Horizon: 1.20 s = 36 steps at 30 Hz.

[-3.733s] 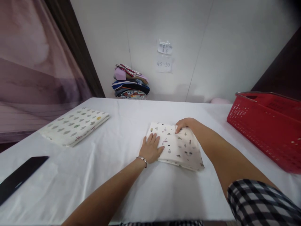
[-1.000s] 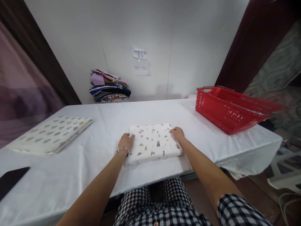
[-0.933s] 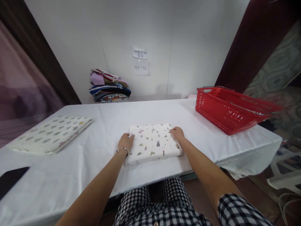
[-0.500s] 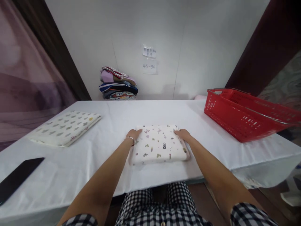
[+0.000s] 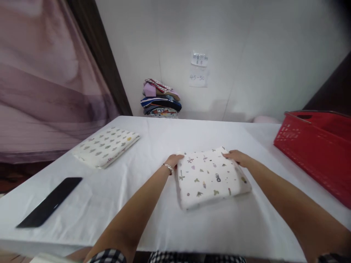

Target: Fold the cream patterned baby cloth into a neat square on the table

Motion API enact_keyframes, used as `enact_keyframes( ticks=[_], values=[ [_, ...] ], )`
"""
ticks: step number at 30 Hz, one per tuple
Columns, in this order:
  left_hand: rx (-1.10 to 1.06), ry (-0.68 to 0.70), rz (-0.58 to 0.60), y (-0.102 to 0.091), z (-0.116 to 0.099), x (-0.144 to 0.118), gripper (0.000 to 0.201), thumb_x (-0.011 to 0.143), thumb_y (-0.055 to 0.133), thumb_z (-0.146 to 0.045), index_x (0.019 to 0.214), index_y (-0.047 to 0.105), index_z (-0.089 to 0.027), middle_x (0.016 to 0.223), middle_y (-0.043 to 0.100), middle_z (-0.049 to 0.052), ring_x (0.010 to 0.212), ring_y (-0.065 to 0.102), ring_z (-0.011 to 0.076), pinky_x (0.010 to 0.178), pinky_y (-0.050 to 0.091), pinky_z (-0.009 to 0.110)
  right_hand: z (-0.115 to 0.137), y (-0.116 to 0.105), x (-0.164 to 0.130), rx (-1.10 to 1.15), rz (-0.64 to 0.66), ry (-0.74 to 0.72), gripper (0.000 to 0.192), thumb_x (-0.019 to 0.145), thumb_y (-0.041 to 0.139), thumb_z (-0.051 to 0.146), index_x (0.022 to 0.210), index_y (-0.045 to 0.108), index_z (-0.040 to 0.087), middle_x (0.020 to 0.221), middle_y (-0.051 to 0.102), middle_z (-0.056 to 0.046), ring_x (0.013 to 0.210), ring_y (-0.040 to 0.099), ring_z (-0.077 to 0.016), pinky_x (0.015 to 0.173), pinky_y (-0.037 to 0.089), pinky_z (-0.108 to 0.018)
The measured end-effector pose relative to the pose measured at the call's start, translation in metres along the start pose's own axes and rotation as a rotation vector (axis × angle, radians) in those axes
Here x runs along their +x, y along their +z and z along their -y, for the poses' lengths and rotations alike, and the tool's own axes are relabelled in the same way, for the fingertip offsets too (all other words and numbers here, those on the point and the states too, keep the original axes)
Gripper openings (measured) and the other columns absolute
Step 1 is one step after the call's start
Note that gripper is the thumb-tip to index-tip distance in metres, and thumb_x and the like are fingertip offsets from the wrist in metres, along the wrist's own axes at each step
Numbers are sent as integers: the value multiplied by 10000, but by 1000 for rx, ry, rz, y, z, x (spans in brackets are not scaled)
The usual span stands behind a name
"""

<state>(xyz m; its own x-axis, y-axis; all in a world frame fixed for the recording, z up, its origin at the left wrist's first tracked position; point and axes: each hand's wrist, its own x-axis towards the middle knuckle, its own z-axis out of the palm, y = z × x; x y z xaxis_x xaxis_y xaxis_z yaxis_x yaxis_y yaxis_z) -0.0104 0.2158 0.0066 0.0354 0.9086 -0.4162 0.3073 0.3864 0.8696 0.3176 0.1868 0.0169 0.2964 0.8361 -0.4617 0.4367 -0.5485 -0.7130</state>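
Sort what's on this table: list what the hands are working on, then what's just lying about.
In hand:
- folded printed cloth, held at its far corners by the left hand and right hand

Lying about:
- second folded cloth with a leaf print, far left
- black flat bar, near left
- red basket, right
- stack of folded fabrics by the wall

Left hand (image 5: 174,160) and right hand (image 5: 236,157) grip opposite sides of a folded printed cloth (image 5: 211,176) on the white table (image 5: 131,204).

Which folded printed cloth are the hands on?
The folded cloth with small mixed prints at table centre; left hand and right hand grip its far corners. The leaf-print cloth lies untouched, far left.
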Motion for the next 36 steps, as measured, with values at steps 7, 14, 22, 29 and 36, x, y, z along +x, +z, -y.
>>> enact_keyframes(
  ticks=[7, 14, 22, 29, 36],
  values=[
    [-311, -188, 163, -1, 6, -7, 281, 689, 622, -223, 942, 583, -108, 888, 679, 104, 746, 654, 201, 635, 552, 301, 151, 33, 82, -681, -126, -507, 392, 696, 653, 284, 1039, 612, 100, 1050, 612, -162, 978, 555, -286, 812, 421, -336],
    [-453, -284, 396, -3, 20, -23, 510, 604, 714, -426, 1010, 588, -144, 984, 645, 104, 724, 668, 229, 644, 539, 311, 196, 141, 69, -677, -89, -898, 572, 779, 557, 237, 1327, 398, 187, 1285, 496, -83, 1201, 408, -241, 1021, 258, -362],
    [-505, -339, 258, 9, 19, -37, 482, 617, 715, -381, 985, 546, -120, 694, 523, -2, 640, 662, 222, 649, 539, 315, 57, 128, -31, -440, 76, -935, 445, 863, 409, 428, 1260, 490, 243, 1276, 508, -51, 1141, 488, -236, 928, 414, -359],
    [-517, -311, 500, 79, 37, -99, 468, 637, 675, -470, 958, 598, -137, 806, 656, 85, 609, 614, 153, 579, 520, 286, -43, 84, -104, -686, -20, -1207, 653, 804, 539, 397, 1390, 282, 262, 1403, 349, -83, 1289, 310, -258, 1068, 190, -506],
    [-396, -262, 607, 64, 44, -119, 498, 596, 693, -529, 912, 639, -149, 949, 668, 112, 778, 636, 194, 619, 507, 286, -69, 95, -117, -694, -188, -1245, 547, 826, 518, 388, 1315, 394, 177, 1331, 439, -128, 1256, 350, -261, 1046, 248, -479]
  ],
)
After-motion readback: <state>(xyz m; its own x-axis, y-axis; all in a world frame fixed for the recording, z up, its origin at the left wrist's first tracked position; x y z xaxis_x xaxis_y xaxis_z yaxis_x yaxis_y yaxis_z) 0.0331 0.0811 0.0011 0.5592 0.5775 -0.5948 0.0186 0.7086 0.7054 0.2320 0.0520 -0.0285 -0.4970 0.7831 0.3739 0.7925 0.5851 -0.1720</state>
